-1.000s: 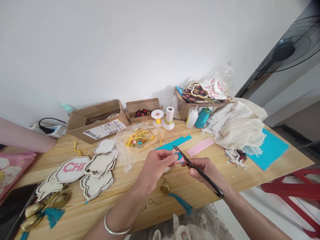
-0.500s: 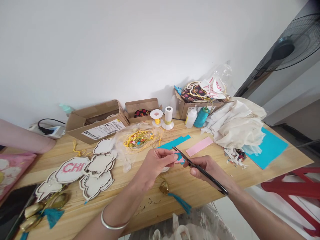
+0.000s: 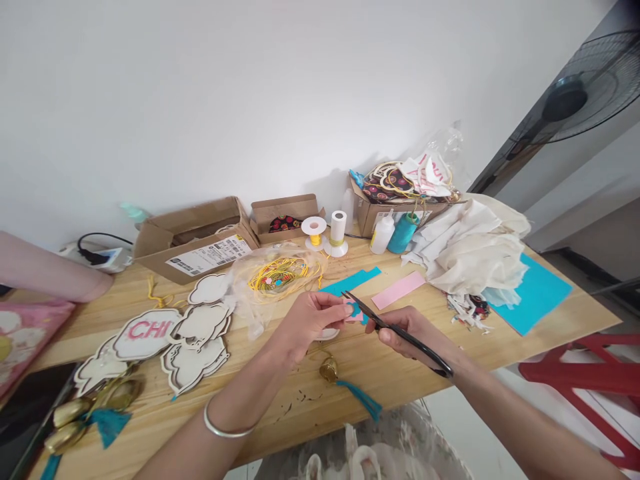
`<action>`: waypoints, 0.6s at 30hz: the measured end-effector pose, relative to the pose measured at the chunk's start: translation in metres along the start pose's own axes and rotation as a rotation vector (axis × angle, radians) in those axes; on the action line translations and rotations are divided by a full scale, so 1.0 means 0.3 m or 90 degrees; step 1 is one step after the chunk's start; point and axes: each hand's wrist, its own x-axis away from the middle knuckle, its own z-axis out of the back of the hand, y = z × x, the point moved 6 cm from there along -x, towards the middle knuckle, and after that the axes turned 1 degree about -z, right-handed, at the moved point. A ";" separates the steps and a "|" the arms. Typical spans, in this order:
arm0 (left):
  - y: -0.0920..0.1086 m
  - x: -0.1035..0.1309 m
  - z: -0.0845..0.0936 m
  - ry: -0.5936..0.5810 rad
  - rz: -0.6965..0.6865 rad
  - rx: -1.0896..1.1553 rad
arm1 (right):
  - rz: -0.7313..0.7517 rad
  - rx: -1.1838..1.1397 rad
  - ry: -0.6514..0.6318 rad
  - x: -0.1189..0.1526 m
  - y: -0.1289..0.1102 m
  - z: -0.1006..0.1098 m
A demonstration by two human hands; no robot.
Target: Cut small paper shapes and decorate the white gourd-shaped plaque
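Note:
My left hand (image 3: 315, 320) pinches a small blue piece (image 3: 355, 309) between thumb and fingers, over the middle of the table. Black scissors (image 3: 415, 343) are gripped in my right hand (image 3: 403, 327), their blades pointing up and left beside the blue piece. Pink bits show just under the blue piece. Behind the hands lie a blue strip (image 3: 350, 283) and a pink strip (image 3: 399, 290). A gold bell (image 3: 329, 369) with a blue tassel (image 3: 361, 399) rests on the wood in front of them.
Cardboard boxes (image 3: 195, 243), spools (image 3: 339, 233), a white bottle (image 3: 383, 233) and teal thread (image 3: 403, 233) line the wall. White cloth (image 3: 475, 247) and a blue sheet (image 3: 535, 297) lie right. Cloud-shaped pieces (image 3: 195, 363), bells (image 3: 65, 437) and a phone (image 3: 30, 413) are left.
The scissor blades sit slightly further left and a bit lower, still by the blue piece. My left hand keeps its pinch. The view has shifted slightly.

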 end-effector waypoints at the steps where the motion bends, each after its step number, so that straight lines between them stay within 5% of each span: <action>1: 0.000 -0.001 0.003 -0.002 0.001 -0.006 | -0.001 0.005 -0.004 -0.002 0.001 -0.001; 18: 0.009 0.006 0.018 -0.077 -0.017 -0.075 | -0.031 0.026 -0.034 0.004 -0.014 -0.023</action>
